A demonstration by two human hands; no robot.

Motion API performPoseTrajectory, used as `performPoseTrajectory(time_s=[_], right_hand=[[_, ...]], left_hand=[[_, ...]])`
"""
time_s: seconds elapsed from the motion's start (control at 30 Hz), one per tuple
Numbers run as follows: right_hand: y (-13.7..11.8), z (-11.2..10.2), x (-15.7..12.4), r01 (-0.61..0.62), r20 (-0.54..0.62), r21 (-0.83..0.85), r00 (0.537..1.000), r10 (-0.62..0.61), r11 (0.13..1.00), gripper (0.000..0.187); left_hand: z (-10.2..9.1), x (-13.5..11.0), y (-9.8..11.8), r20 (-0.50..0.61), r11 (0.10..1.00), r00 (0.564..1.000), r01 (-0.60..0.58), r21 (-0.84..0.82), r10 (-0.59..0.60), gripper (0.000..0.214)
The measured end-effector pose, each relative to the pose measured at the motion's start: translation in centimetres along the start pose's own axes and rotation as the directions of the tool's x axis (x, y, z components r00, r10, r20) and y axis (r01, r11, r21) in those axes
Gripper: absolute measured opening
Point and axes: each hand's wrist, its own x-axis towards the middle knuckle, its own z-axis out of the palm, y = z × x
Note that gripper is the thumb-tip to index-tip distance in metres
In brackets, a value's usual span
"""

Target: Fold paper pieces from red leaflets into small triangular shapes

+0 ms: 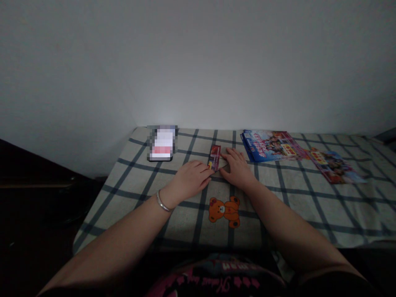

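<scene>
A small folded piece of printed paper [215,157], red and purple, lies on the checked cloth [278,194] between my hands. My left hand [191,177] rests on its left side, fingers flat and together, pressing the paper's lower edge. My right hand [236,167] lies flat on its right side with fingers stretched out on the paper. A silver bangle [162,203] circles my left wrist.
A lit phone [162,142] lies at the back left of the cloth. A stack of blue printed leaflets [268,144] and another leaflet [335,166] lie to the right. An orange bear figure [225,210] is printed on the cloth near me. The wall stands behind.
</scene>
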Motion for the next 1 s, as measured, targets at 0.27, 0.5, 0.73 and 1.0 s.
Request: performPoseTrajectory(time_s=[0.27,0.5,0.73,1.0], right_hand=[[-0.2,-0.1,0.1,0.11,0.032,0.009,0.993,-0.11,0.994,0.046],[-0.2,-0.2,0.2,0.119,0.032,0.039,0.992,-0.121,0.992,0.042],[0.2,0.0,0.4,0.132,0.013,0.06,0.991,-0.133,0.989,0.039],[0.4,0.3,0.5,0.145,0.002,0.093,0.989,-0.146,0.985,0.042]], left_hand=[[1.0,-0.2,-0.3,-0.139,0.979,0.969,0.205,0.002,-0.203,0.033],[2.6,-0.6,-1.0,-0.122,0.959,0.952,0.28,-0.034,-0.282,0.057],[2.9,-0.3,-2.0,-0.075,0.953,0.961,0.25,-0.169,-0.265,0.064],[2.4,0.1,-1.9,-0.146,0.904,0.948,0.214,-0.369,-0.283,0.049]])
